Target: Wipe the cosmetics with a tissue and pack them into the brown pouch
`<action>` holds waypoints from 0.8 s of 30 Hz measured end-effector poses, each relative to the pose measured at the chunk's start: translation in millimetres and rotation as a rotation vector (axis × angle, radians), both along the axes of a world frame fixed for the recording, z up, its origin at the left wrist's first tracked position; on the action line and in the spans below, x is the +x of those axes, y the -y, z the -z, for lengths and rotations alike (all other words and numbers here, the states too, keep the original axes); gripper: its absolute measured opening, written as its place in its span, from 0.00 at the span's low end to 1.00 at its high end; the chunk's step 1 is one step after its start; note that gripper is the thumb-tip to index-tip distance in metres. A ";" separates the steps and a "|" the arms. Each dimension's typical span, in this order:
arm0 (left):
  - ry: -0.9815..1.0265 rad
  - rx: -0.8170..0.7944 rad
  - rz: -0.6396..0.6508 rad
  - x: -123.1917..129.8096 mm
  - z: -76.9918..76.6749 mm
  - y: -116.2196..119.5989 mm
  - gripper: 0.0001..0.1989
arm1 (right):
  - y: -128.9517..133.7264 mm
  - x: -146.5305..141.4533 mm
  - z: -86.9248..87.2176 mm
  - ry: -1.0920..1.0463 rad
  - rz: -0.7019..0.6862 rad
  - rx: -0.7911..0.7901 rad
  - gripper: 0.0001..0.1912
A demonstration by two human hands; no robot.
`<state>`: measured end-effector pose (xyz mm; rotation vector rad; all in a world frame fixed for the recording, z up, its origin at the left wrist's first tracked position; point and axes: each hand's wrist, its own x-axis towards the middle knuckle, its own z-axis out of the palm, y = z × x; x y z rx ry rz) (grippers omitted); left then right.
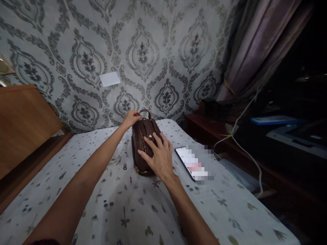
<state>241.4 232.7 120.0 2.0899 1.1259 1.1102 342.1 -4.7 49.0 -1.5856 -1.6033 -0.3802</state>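
A dark brown handbag with gold-coloured zips and a short top handle lies on the bed. My left hand is at the bag's far left corner, close to the handle, its thumb and fingers pinched together. What is between those fingertips is too small to make out. My right hand rests on the top and right side of the bag, fingers spread and lying flat against it. A zip runs lengthwise between the two hands.
Right of the bag lies a phone with a lit screen, partly blurred out. The bed sheet is white with small printed plants. A wooden board stands at left, a patterned wall behind. White cables hang at right.
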 end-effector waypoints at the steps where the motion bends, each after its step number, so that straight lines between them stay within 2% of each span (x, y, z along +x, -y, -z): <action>1: -0.003 0.008 -0.003 0.3 0.5 1.2 0.08 | 0.1 -0.1 0.1 -0.001 0.001 -0.003 0.27; 13: -0.029 0.092 -0.063 -2.9 8.8 20.4 0.13 | -1.3 0.0 2.3 -0.004 -0.009 0.018 0.25; 19: -0.139 0.101 -0.047 3.5 -5.0 17.6 0.10 | -1.6 1.0 4.5 -0.033 -0.018 0.043 0.27; 24: -0.225 0.061 0.086 25.0 -12.8 15.2 0.15 | -5.6 0.4 9.9 -0.117 0.040 0.123 0.32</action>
